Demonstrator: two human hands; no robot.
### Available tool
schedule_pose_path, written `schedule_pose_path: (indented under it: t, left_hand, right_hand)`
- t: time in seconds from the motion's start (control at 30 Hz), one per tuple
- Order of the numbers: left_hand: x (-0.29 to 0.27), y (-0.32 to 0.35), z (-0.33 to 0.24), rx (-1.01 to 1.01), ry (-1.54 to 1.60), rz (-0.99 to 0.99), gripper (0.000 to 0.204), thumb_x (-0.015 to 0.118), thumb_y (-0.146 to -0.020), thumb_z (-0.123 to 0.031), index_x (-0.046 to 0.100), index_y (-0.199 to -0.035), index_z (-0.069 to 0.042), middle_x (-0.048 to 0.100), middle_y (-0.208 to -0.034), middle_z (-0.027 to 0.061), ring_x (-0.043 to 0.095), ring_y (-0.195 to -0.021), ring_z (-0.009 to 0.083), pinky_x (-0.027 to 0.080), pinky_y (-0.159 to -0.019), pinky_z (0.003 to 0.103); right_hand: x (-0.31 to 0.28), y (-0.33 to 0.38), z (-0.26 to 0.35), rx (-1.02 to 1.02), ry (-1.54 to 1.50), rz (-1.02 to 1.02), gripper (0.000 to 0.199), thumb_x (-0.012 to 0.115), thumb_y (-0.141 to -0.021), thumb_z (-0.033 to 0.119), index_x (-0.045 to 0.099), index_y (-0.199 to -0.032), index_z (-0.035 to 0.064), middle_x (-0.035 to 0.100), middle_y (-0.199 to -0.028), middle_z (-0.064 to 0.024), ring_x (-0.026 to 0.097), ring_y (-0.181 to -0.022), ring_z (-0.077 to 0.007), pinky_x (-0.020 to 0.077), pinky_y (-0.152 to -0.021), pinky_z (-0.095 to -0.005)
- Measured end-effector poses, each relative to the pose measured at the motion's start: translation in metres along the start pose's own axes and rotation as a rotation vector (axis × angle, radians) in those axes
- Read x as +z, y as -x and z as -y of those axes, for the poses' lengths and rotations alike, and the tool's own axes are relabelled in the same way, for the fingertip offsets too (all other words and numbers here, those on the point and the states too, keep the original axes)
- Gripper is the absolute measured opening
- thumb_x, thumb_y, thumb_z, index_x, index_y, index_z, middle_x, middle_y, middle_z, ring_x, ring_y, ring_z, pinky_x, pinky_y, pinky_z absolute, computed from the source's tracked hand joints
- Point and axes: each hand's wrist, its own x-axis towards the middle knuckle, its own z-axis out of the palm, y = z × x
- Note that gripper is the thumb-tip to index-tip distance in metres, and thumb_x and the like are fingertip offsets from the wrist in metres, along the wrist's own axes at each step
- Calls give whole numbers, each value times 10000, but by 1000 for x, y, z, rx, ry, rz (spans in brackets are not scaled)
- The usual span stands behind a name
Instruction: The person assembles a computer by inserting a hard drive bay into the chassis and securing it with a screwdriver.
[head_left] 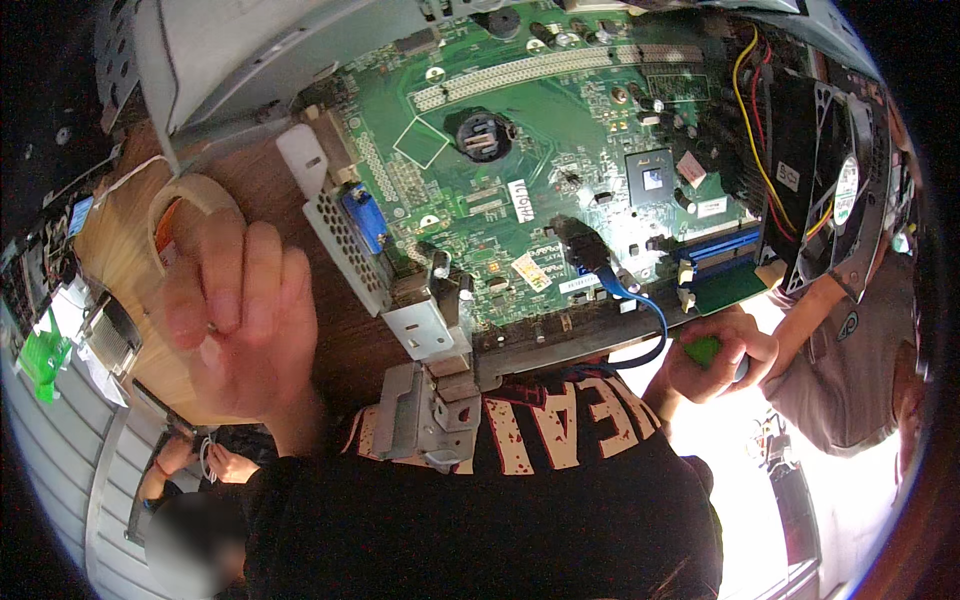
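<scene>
My left hand (250,310) is raised over the wooden table, left of the computer board. Its fingers are curled in to the thumb, and a tiny speck shows at the fingertips, too small to name. My right hand (718,360) is closed around a green and grey rounded handle (703,349), near the board's lower right edge; the rest of that object is hidden. Between and beyond the hands lies a green motherboard (560,150) in an open metal case. A blue cable (655,325) is plugged into it. A metal bracket (425,410) stands at the case's near left corner.
A roll of tape (190,200) lies behind my left hand. At the right of the case sit a black fan (845,190) and yellow and red wires (745,90). Another person's arm (810,315) reaches in at the right; other hands (230,463) hold a cable at lower left.
</scene>
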Motion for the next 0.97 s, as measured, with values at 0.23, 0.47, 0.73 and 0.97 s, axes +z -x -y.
schedule_pose_path:
  t: [0.23,0.47,0.73,0.97]
  left_hand:
    - [-2,-1,4,27,-163,70,198,638,-770,-145,476,-881,-121,395,-760,8,373,-653,119,304,-578,247]
    - [7,7,8,80,-301,97,203,588,-803,-115,515,-949,6,520,-783,91,515,-678,171,423,-602,276]
    - [16,17,12,126,-646,142,100,616,-814,-29,586,-892,27,592,-825,43,548,-737,97,420,-681,209]
    - [20,15,9,257,-1029,218,93,577,-829,-76,550,-781,-1,571,-770,58,532,-710,151,402,-655,257]
  right_hand:
    - [1,-3,-7,-84,-36,-3,211,488,-867,203,386,-794,34,481,-557,-101,438,-460,-154,398,-497,-284]
    - [2,-5,-8,-86,-43,-14,201,493,-865,172,387,-793,16,484,-549,-113,419,-447,-140,364,-470,-261]
    - [3,-9,-4,-46,-44,-47,212,504,-866,181,433,-753,16,468,-544,-89,402,-446,-114,349,-465,-239]
    - [1,-13,-15,29,-133,27,240,552,-852,227,445,-758,33,499,-585,-97,406,-461,-114,366,-495,-237]
